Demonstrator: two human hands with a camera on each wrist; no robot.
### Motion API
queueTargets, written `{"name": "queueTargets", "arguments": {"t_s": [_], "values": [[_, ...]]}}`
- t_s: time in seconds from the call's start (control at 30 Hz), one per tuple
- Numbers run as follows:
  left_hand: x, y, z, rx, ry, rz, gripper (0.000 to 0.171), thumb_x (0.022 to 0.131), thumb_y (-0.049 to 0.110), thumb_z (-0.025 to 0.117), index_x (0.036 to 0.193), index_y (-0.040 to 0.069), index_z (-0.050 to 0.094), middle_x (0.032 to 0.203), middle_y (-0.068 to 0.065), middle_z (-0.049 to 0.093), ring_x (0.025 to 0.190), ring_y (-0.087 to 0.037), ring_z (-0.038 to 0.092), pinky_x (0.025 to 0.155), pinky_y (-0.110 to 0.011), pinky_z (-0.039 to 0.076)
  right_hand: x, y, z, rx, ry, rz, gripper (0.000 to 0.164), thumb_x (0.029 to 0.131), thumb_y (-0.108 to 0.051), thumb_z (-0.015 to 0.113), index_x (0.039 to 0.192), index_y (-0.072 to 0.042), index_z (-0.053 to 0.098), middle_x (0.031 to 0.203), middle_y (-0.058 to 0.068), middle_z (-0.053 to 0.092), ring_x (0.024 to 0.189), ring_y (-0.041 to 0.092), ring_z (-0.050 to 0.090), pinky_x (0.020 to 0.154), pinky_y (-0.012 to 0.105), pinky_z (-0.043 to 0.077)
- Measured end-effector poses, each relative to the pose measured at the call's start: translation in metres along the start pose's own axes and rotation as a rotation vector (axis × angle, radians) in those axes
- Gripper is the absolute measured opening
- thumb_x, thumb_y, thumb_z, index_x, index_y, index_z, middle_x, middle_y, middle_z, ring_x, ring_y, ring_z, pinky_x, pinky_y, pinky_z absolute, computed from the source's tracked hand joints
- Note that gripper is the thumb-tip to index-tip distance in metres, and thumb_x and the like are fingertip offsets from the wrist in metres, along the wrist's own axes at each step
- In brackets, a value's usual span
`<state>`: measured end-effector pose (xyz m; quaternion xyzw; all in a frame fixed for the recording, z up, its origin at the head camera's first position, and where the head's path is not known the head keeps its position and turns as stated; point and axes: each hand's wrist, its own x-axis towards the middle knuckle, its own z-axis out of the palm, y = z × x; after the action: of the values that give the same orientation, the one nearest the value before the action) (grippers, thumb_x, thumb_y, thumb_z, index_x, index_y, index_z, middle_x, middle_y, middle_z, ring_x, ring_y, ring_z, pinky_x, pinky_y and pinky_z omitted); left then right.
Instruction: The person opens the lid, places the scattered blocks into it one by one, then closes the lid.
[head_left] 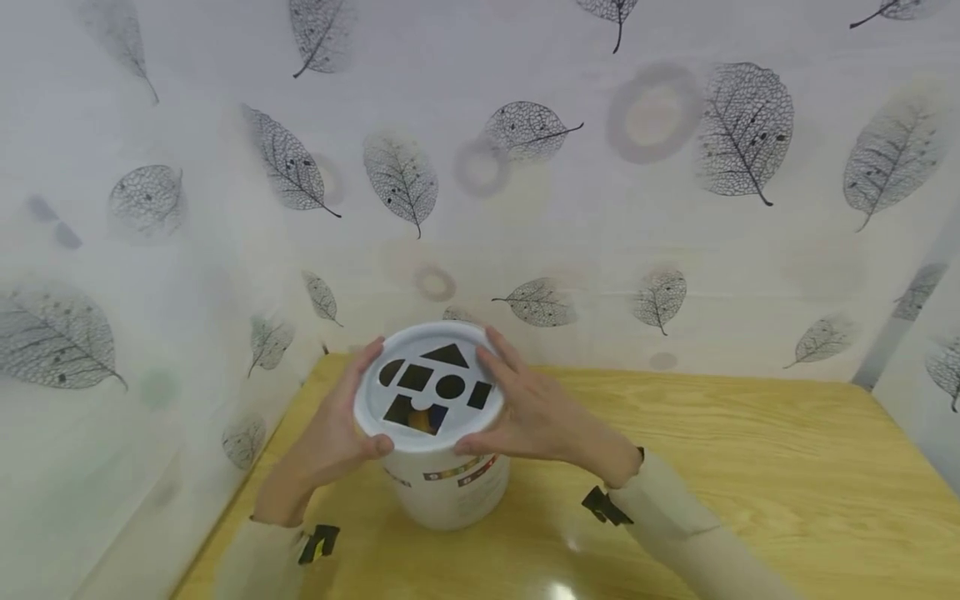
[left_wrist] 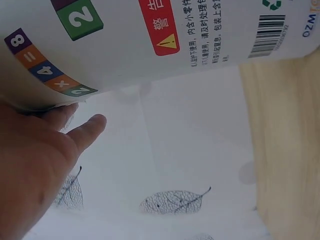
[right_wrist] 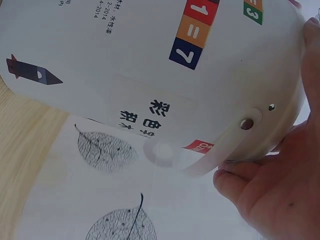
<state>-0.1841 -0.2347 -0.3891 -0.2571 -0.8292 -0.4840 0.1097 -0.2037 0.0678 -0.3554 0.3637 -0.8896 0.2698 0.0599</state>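
Note:
A white plastic bucket [head_left: 450,502] with printed coloured number tiles stands upright on the table. Its white lid [head_left: 471,418] has several cut-outs: a triangle, a circle, a half circle and squared shapes. Through the front opening, something orange and dark shows inside. My left hand [head_left: 330,433] grips the lid's rim from the left, thumb at the front edge. From the right, my right hand [head_left: 536,412] holds the rim, fingers at the back and thumb in front. In the right wrist view the handle [right_wrist: 220,155] hangs by a pivot below the rim, close to the right fingertips.
The wood-grain table [head_left: 720,483] extends to the right of the bucket. Behind it and along the left hangs a pale sheet [head_left: 585,225] with a skeleton-leaf print. Black straps [head_left: 606,506] are at both sleeve cuffs.

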Motion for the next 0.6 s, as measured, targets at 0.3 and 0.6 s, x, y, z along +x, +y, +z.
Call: {"name": "queueTargets", "arguments": {"t_s": [0.3,0.6], "values": [[0.012,0.022,0.031,-0.011,-0.066,-0.089,0.133,0.062,0.067,0.089,0.165,0.023,0.016,0.161,-0.013,0.041,0.14,-0.042,0.048,0.116,-0.072,0.035,-0.036,0.019,-0.021,0.046,0.002,0.072,0.127,0.069,-0.065,0.085,0.163,-0.007,0.022,0.173,0.012,0.01,0.148,0.047,0.038,0.114,0.062,0.044],[0.026,0.047,0.075,0.088,-0.081,-0.091,0.136,0.059,0.084,0.076,0.165,0.031,0.009,0.173,0.002,0.016,0.151,-0.038,0.037,0.117,-0.068,0.035,-0.075,0.048,-0.045,0.054,0.063,0.08,0.124,0.068,-0.062,0.087,0.163,-0.009,0.026,0.173,0.006,0.015,0.15,0.048,0.032,0.114,0.069,0.038]]}}
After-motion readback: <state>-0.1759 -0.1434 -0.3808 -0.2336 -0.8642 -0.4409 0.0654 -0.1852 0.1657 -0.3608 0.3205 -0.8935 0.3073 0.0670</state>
